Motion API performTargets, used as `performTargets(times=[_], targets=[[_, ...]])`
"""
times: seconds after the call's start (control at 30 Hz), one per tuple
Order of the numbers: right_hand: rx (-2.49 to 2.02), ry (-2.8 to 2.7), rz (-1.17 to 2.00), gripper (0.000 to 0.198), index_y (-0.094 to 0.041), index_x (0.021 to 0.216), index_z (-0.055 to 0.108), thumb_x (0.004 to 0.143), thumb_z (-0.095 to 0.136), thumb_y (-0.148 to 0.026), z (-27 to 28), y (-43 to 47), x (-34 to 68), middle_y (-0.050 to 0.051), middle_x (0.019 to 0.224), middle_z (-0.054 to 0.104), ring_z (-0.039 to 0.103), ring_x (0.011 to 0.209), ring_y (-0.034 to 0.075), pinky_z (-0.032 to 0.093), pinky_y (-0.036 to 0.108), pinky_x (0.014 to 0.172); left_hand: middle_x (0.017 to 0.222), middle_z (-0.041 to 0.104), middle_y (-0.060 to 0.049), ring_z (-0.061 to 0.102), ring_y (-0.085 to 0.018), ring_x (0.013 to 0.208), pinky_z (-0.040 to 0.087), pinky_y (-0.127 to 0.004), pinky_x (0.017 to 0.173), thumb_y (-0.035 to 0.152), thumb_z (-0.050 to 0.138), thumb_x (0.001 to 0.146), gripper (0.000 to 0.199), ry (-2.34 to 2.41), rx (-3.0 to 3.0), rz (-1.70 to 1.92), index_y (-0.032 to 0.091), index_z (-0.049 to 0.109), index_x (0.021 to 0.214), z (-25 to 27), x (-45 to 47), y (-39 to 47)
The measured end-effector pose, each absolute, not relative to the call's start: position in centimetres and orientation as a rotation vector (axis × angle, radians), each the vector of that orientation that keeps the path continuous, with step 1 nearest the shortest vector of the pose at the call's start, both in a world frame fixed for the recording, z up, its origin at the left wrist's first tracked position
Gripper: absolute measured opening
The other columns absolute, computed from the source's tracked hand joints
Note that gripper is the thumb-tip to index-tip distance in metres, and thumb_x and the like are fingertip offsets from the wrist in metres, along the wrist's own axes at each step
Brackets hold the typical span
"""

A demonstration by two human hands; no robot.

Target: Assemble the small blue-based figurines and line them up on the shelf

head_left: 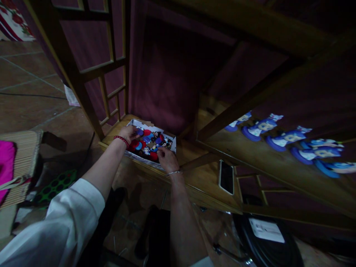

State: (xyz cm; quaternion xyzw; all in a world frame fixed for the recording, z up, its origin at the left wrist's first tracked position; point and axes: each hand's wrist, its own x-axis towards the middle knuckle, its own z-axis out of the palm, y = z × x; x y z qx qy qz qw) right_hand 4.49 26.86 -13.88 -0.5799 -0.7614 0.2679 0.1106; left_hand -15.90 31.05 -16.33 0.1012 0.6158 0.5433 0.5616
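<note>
A white cardboard box [172, 146] on the wooden shelf holds several small painted figurines [147, 150] in red, blue, purple and black. At the box's left end, my left hand [128, 134], with a red braided bracelet at the wrist, has its fingers closed on a figurine with a round purple base [139, 132]. My right hand [168, 159], wearing a thin metal bracelet, is at the box's front right side. Its fingers are curled together over the figurines, and what they pinch, if anything, is hidden.
Several blue-and-white figurines [261, 127] with round bases stand in a row on the higher shelf at right. A phone [226, 177] lies on the lower shelf. Wooden lattice [102, 66] borders the left. A black round-seated stool [267, 241] stands below right; a bamboo-topped seat [26, 159] is left.
</note>
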Motion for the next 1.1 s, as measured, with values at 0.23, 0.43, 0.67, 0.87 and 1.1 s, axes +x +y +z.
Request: performTargets(times=[0.23,0.43,0.67,0.87,1.1], targets=[[-1.706,-2.271,0.791,0.026,-0.021,0.102,0.061,0.081,0.045,-0.023,-13.6,26.8,4.1,0.005,0.097,0.067,0.061,0.089,0.015,0.044,0.023,0.08,0.055,0.058,-0.003,0.055,-0.01,0.053,0.046,-0.017,0.049,0.003,0.057,0.068,0.011,1.466,0.183,1.232,0.013,0.053,0.063,-14.4,-14.4,30.2],[-1.711,-2.246,0.821,0.028,-0.02,0.103,0.061,0.081,0.044,-0.024,-13.8,26.9,4.0,0.006,0.097,0.067,0.062,0.088,0.015,0.044,0.023,0.081,0.05,0.057,-0.002,0.055,-0.011,0.048,0.045,-0.017,0.045,0.001,0.059,0.064,0.015,1.442,0.275,1.254,0.014,0.052,0.06,-14.1,-13.5,30.1],[-1.711,-2.178,0.825,0.034,-0.017,0.113,0.055,0.082,0.044,-0.023,-13.7,26.9,3.8,0.007,0.1,0.066,0.061,0.089,0.014,0.044,0.023,0.083,0.049,0.056,-0.002,0.051,-0.009,0.044,0.042,-0.02,0.045,0.002,0.059,0.062,0.012,1.406,0.501,1.206,0.012,0.054,0.058,-14.0,-12.6,29.7],[-1.738,-2.122,0.823,0.039,-0.019,0.121,0.047,0.082,0.044,-0.023,-13.3,26.9,3.5,0.006,0.104,0.063,0.058,0.095,0.016,0.042,0.026,0.086,0.049,0.055,-0.002,0.05,-0.009,0.044,0.041,-0.021,0.046,0.007,0.058,0.064,0.007,1.353,0.685,1.082,0.011,0.059,0.058,-14.1,-11.6,29.6],[-1.698,-2.052,0.832,0.046,-0.017,0.127,0.04,0.082,0.041,-0.02,-13.6,27.1,3.3,0.009,0.114,0.058,0.056,0.101,0.016,0.041,0.026,0.088,0.05,0.056,-0.001,0.051,-0.009,0.044,0.042,-0.021,0.047,0.01,0.062,0.063,0.003,1.294,0.733,0.997,0.011,0.06,0.06,-13.7,-10.5,29.4]])
